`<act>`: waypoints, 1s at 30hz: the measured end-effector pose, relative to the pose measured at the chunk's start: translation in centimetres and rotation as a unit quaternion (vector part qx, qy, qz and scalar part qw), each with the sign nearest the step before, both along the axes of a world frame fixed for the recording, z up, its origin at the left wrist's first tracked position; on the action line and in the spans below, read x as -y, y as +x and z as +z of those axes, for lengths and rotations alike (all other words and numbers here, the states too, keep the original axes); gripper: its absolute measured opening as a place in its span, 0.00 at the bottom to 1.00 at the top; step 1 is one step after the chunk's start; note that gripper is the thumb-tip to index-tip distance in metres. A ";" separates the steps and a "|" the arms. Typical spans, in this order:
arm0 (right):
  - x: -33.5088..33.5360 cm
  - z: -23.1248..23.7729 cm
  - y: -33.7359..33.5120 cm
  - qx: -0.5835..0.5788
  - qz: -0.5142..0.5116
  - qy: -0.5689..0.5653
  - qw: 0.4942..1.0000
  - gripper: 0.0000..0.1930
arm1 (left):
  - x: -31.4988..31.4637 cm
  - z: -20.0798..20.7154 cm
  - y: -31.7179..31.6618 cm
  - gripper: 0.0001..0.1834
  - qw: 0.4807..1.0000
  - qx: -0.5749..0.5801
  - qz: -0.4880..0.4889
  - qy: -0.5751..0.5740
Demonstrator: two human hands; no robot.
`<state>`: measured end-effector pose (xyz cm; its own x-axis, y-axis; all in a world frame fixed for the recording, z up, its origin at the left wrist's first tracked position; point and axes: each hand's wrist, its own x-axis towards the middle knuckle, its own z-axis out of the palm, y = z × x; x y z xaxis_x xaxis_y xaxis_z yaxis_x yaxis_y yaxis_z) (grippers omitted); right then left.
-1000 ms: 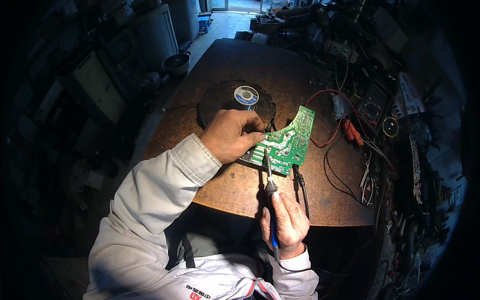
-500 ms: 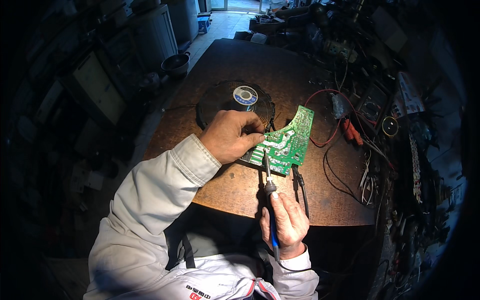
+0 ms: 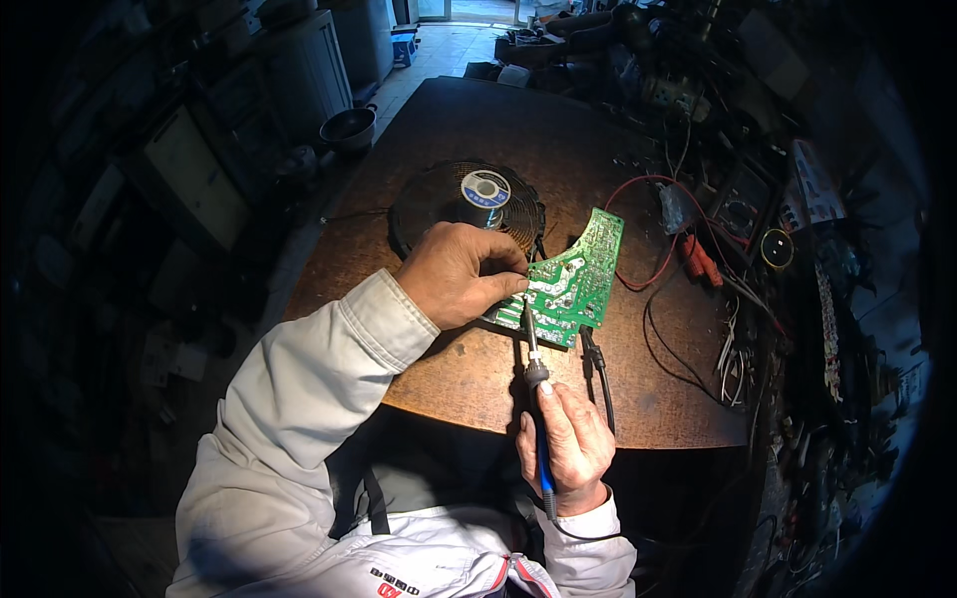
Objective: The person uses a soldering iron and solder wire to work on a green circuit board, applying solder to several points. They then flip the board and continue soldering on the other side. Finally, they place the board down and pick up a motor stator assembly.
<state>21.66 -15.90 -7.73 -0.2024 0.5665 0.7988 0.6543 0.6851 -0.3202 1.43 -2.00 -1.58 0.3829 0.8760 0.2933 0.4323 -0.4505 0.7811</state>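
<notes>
A green circuit board (image 3: pixel 588 284) with a curved upper left edge lies on the table, its soldered side up. My right hand (image 3: pixel 571 444) is closed around the blue handle of a soldering iron (image 3: pixel 542 429). The iron's tip touches or nearly touches the left part of the board. Beside that tip, my left hand (image 3: pixel 461 271) is closed in a pinch, thumb and forefinger at the board's upper left edge. Whatever the pinch holds is too small or hidden. Just behind the left hand, a solder wire spool (image 3: pixel 485 189) stands on a round dark coil (image 3: pixel 429 199).
The brown wooden table (image 3: pixel 459 399) carries a black cable (image 3: pixel 601 364) by the board's lower edge. To the right lie red test leads (image 3: pixel 703 261), a multimeter (image 3: pixel 740 207) and loose wires. A dark pan (image 3: pixel 349 127) stands left of the table.
The board, spool and soldering iron appear a few pixels further left. Both hands keep the same hold, with the iron's tip still at the board.
</notes>
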 end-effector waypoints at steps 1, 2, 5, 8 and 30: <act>0.0 0.0 0.0 0.001 0.001 -0.002 1.000 0.22 | 0.1 0.0 0.0 0.08 1.000 0.001 0.000 -0.002; 0.0 0.1 0.0 0.001 0.001 -0.003 1.000 0.22 | 0.1 0.1 0.0 0.08 1.000 0.001 0.001 -0.004; 0.1 -0.1 0.0 -0.010 0.002 -0.014 1.000 0.20 | 0.0 0.1 0.0 0.07 1.000 -0.006 -0.006 0.002; 0.1 -0.1 0.0 -0.011 0.003 -0.013 1.000 0.20 | 0.1 0.0 0.1 0.07 1.000 -0.004 -0.001 0.002; 0.1 -0.1 0.0 -0.004 0.001 -0.010 1.000 0.22 | 0.1 -0.2 0.1 0.07 1.000 -0.002 -0.006 0.006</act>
